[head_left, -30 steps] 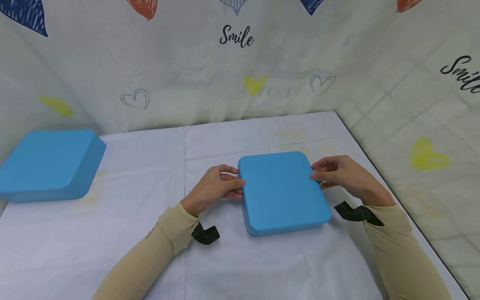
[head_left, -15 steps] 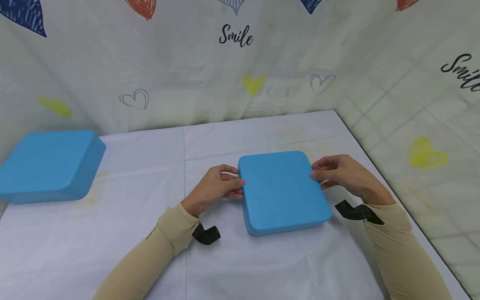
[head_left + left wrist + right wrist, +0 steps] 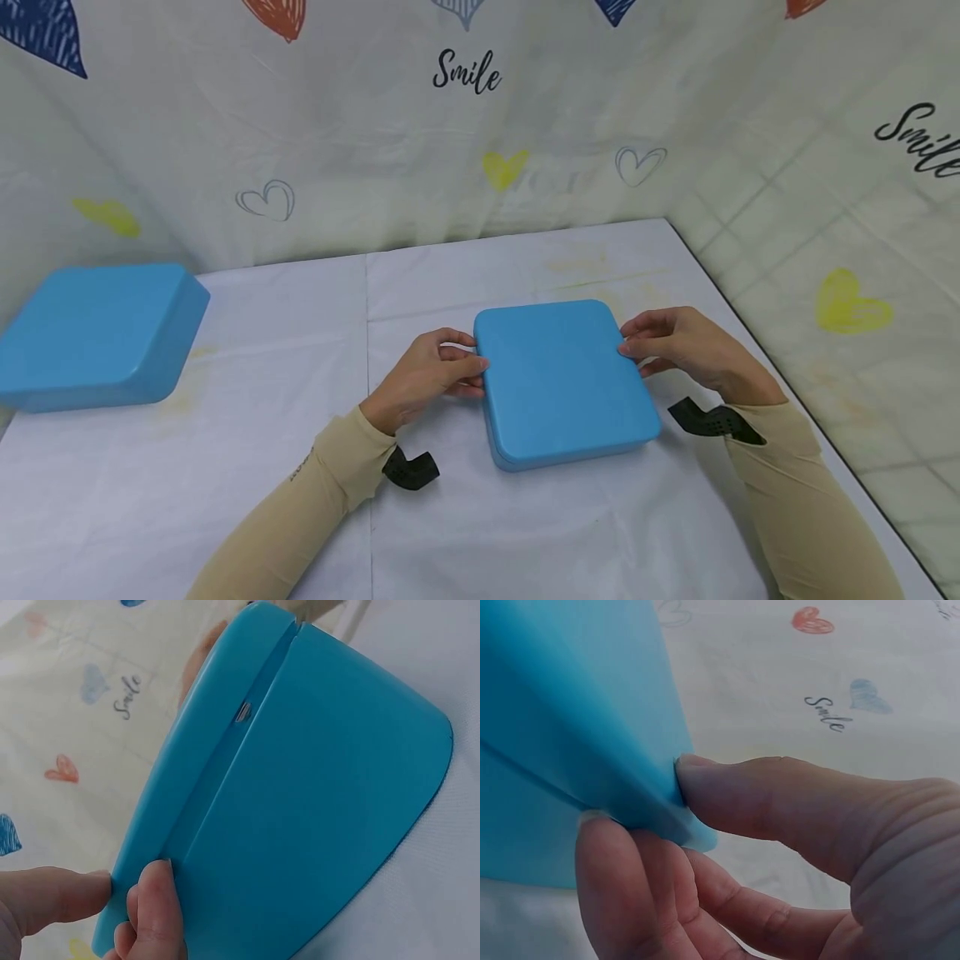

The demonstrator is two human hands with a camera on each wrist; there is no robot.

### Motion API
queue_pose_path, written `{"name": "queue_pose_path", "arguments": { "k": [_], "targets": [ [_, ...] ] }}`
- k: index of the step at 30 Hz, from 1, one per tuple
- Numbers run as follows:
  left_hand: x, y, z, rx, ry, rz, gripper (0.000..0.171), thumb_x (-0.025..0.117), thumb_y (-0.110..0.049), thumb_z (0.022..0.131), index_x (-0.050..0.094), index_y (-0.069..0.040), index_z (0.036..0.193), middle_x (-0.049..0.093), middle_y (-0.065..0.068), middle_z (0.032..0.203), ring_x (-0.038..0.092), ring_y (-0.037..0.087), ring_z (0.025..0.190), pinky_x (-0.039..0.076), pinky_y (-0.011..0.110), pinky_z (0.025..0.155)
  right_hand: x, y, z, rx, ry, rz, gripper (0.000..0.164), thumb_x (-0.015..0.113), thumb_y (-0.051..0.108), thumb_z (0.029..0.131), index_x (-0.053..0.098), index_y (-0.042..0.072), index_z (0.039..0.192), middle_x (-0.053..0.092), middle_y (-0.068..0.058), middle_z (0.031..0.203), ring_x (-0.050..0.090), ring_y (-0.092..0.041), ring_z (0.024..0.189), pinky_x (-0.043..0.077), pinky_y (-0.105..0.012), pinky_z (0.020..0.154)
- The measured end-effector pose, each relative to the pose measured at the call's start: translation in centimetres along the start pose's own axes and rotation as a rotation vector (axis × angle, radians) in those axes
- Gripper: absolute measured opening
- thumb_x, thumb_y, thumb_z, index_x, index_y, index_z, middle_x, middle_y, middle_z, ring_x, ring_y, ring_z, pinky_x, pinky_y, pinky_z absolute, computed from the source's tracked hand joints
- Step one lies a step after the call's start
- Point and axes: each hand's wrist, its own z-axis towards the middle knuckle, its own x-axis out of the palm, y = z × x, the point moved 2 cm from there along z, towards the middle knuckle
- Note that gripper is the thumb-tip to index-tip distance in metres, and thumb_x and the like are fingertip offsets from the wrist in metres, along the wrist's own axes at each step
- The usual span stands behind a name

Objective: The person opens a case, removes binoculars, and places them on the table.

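Note:
A square blue box [image 3: 540,446] with rounded corners stands on the white-covered table, its lid [image 3: 562,375] on top. My left hand [image 3: 431,373] grips the lid's left edge, thumb on the top face and fingertips under its rim. In the left wrist view a groove runs between lid and base [image 3: 322,787], with a small metal piece [image 3: 243,712] in it. On the opposite side, my right hand [image 3: 678,346] pinches the lid's right edge. The right wrist view has the thumb [image 3: 735,791] on the lid and fingertips along the seam. The box's contents are hidden.
A second, larger-looking blue box [image 3: 97,333] lies at the table's left side. Printed cloth [image 3: 360,125] hangs behind and along the right. The white table cover [image 3: 262,467] has creases and faint yellow stains. Black straps [image 3: 411,469] stick out from both wrists.

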Motion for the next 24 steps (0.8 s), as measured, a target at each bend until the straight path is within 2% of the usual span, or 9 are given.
{"name": "queue_pose_path", "arguments": {
  "k": [10, 17, 24],
  "targets": [
    [0.07, -0.32, -0.34, 0.022, 0.006, 0.052, 0.046, 0.073, -0.008, 0.094, 0.05, 0.0, 0.134, 0.067, 0.011, 0.104, 0.073, 0.019, 0.08, 0.065, 0.041, 0.085, 0.01, -0.17, 0.09, -0.007, 0.01, 0.01, 0.05, 0.072, 0.019, 0.097, 0.053, -0.009, 0.133, 0.068, -0.001, 0.102, 0.07, -0.012, 0.086, 0.064, -0.034, 0.081],
    [-0.01, -0.22, -0.44, 0.033, 0.001, 0.047, 0.047, 0.073, -0.008, 0.094, 0.049, 0.0, 0.134, 0.064, 0.012, 0.105, 0.072, 0.019, 0.08, 0.065, 0.042, 0.085, 0.17, -0.27, 0.25, -0.009, 0.013, 0.012, 0.049, 0.072, 0.022, 0.097, 0.054, -0.008, 0.132, 0.068, -0.001, 0.106, 0.07, -0.012, 0.088, 0.064, -0.033, 0.082],
    [0.28, -0.25, -0.28, 0.043, 0.021, 0.019, 0.047, 0.073, -0.008, 0.094, 0.05, 0.0, 0.134, 0.065, 0.011, 0.104, 0.072, 0.019, 0.08, 0.065, 0.042, 0.085, 0.12, -0.17, 0.13, 0.005, -0.019, 0.005, 0.051, 0.073, 0.024, 0.096, 0.053, -0.008, 0.131, 0.067, 0.0, 0.103, 0.069, -0.009, 0.087, 0.064, -0.033, 0.08]
  ]
}}
